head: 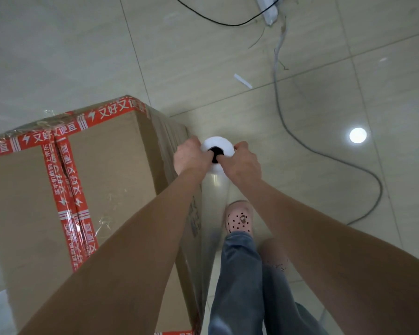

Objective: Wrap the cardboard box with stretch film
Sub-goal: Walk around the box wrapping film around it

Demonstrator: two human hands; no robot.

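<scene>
Closest to the camera, below the hands, a jeans leg [240, 274] and a pink perforated clog [240, 218] stand on the tiled floor [228, 68].

The left hand [191, 155] and right hand [242, 163] grip the upper end of the stretch film roll [218, 142] from opposite sides. The fingers are curled round its white rim, and one digit of each hand is hooked into the dark core. The roll stands upright. Clear stretch film [215, 192] hangs below it, just beside the box wall.

The cardboard box [111, 160] stands immediately left of the left hand. It is sealed with red printed tape [65, 189], and its side facing the roll is covered in film.

Beyond and right of the hands, a grey cable [324, 153] curves across the floor. A white strip [242, 81] lies farther out. A black cable [228, 22] and a power strip [269, 8] lie farthest.
</scene>
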